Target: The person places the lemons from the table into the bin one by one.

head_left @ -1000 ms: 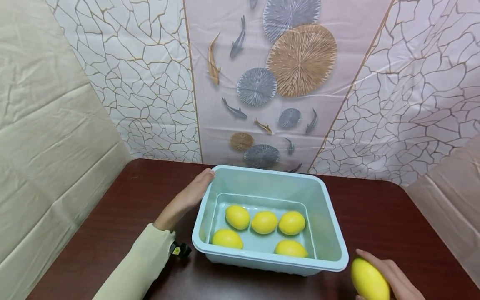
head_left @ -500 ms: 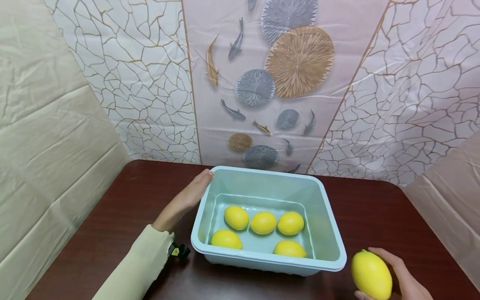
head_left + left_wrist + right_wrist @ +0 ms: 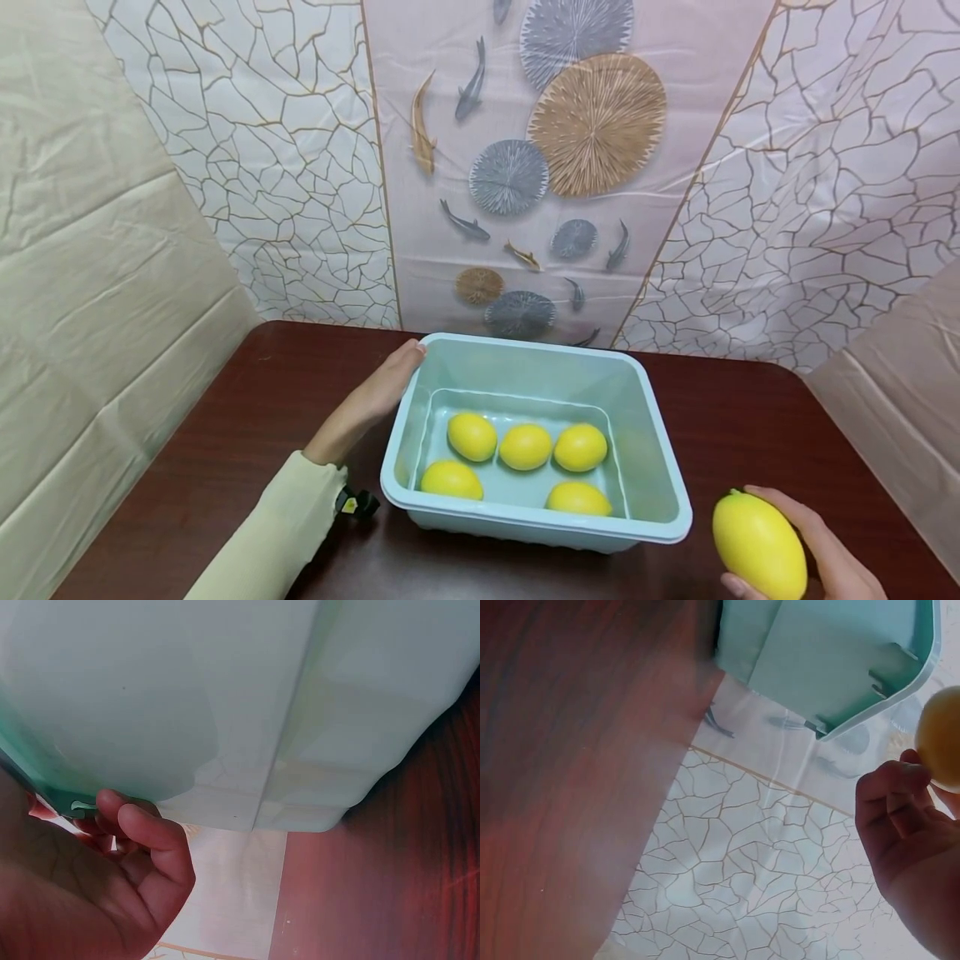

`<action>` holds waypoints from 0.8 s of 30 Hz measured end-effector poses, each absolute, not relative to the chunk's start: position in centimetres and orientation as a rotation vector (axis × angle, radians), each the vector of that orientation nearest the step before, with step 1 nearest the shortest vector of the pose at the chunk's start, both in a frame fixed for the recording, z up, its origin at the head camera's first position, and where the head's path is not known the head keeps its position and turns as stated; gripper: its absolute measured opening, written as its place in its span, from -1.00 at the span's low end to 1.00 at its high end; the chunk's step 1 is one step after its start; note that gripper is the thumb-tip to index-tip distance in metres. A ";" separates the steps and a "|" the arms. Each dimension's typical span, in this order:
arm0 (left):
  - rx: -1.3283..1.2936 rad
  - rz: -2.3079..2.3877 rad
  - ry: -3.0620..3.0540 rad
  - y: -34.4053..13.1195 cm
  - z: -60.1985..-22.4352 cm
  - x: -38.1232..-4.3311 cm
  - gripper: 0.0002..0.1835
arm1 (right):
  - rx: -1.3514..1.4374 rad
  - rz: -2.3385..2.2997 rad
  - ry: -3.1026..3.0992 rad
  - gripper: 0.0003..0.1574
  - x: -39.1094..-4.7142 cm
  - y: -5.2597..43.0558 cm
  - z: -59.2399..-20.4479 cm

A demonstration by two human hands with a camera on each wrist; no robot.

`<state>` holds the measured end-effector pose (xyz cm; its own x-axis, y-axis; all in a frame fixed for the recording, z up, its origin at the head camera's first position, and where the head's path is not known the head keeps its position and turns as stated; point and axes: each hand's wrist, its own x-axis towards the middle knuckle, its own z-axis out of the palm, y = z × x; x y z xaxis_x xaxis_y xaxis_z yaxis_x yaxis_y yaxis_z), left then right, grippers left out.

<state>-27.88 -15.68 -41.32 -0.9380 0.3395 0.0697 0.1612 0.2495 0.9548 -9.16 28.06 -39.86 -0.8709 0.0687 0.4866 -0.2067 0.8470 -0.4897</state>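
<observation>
A light blue plastic tub (image 3: 536, 358) stands on the dark table, with several yellow lemons (image 3: 525, 447) lying on its floor. My left hand (image 3: 386, 379) grips the tub's rim near its back left corner. In the left wrist view, the fingers (image 3: 161, 832) of that hand curl at the rim beside the tub's outer wall (image 3: 150, 697). Off the tub's front right corner, my right hand (image 3: 825, 542) holds another lemon (image 3: 759, 546), its stem end tipped up. The right wrist view shows this lemon (image 3: 943, 739) pinched at the fingertips, partly cut off by the frame edge.
The dark reddish-brown table (image 3: 247, 433) spreads around the tub. Behind it hangs a patterned cloth (image 3: 517, 250) with fish and round leaf shapes. Plain beige cloth (image 3: 90, 292) walls off the left side. A black strap (image 3: 358, 502) sits at the left wrist.
My right hand has come a little further into view with the lemon, shifting right and turning it so that its stem end shows. The left hand stays at the tub's rim.
</observation>
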 end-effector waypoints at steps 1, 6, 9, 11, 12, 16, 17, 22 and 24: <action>0.481 1.775 2.359 -15.7 -41.3 -27.9 -0.62 | 0.110 0.750 -2.519 0.29 -9.1 28.0 -39.7; 0.540 1.788 2.347 -15.7 -41.4 -27.9 -0.62 | 0.193 0.800 -2.480 0.29 -9.1 27.4 -38.6; 0.542 1.791 2.347 -15.7 -41.4 -27.9 -0.62 | 0.238 0.801 -2.472 0.26 -9.2 27.1 -38.2; 0.516 1.787 2.354 -15.8 -41.4 -27.9 -0.62 | 0.267 0.774 -2.488 0.22 -9.2 27.1 -38.0; 0.501 1.782 2.357 -15.8 -41.4 -27.9 -0.63 | 0.278 0.763 -2.501 0.20 -9.3 27.1 -37.9; 0.477 1.779 2.359 -15.8 -41.4 -27.8 -0.62 | 0.334 0.750 -2.546 0.11 -9.5 27.2 -37.5; 0.479 1.780 2.356 -15.9 -41.4 -27.8 -0.62 | 0.350 0.755 -2.550 0.09 -9.6 27.1 -37.3; 0.490 1.776 2.357 -15.8 -41.4 -27.9 -0.62 | 0.445 0.782 -2.529 -0.01 -10.2 26.5 -36.5; 0.494 1.770 2.362 -15.7 -41.5 -27.9 -0.62 | 0.461 0.786 -2.534 -0.04 -10.5 26.0 -36.2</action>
<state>-27.94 -15.68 -41.48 -0.9348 0.3466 0.0770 0.1713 0.2503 0.9529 -10.50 26.02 -36.22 -0.8452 -0.1798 0.5033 -0.4330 0.7824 -0.4476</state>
